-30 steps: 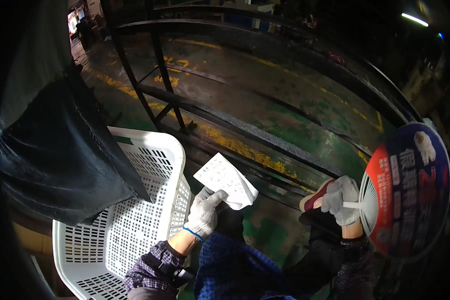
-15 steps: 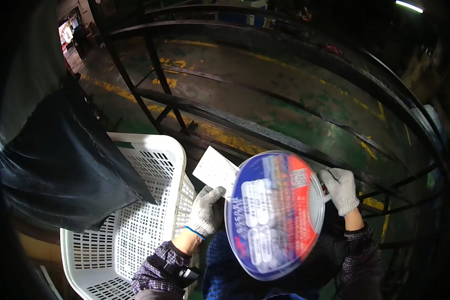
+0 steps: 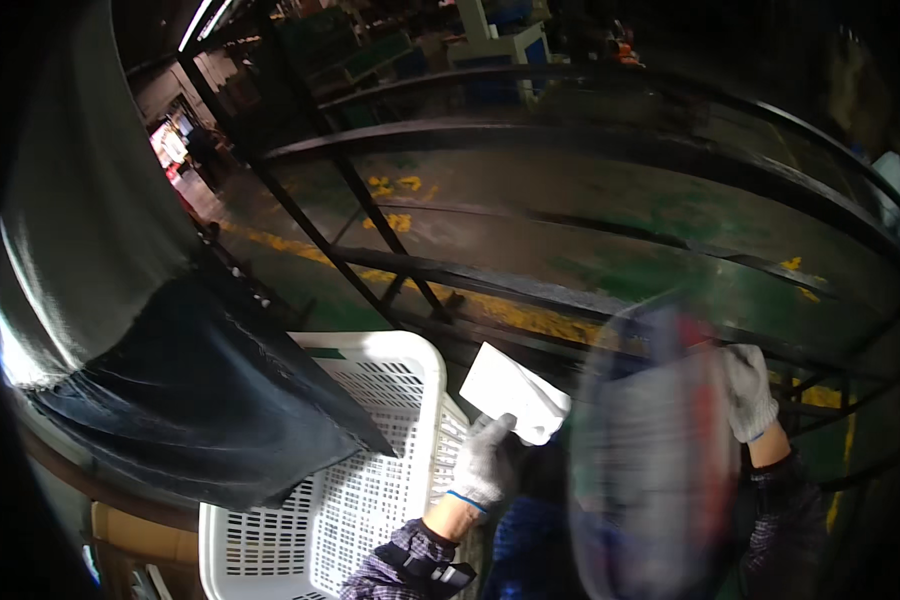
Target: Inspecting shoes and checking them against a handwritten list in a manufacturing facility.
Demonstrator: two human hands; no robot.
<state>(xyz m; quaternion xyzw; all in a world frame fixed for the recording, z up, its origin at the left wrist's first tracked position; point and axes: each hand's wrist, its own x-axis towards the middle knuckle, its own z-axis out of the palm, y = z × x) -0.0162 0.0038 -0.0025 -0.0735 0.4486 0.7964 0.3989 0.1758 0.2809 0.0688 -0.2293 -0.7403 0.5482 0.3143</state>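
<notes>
My left hand [image 3: 484,468], in a pale knit work glove, pinches a white folded piece of paper or card [image 3: 510,388] by its near edge. The paper sticks out past the right rim of the white basket [image 3: 426,362]. My right hand [image 3: 750,392], gloved too, is closed at the right side of a hand fan [image 3: 650,465] in blue, white and red. Motion smears the fan, so its print and rim are hard to make out. It hangs in front of my body, and its handle is mostly hidden by my glove.
A dark rubbery flap [image 3: 210,400] droops over the basket's left part. Beyond my hands runs a dark metal frame [image 3: 530,140] with rails. Behind it lies a green and grey floor [image 3: 530,190] with yellow markings. A brown box [image 3: 140,535] stands at lower left.
The view has tilted up and turned left, shifting everything down and right. The fan has swung and now looks narrower and heavily blurred. Both hands keep their holds.
</notes>
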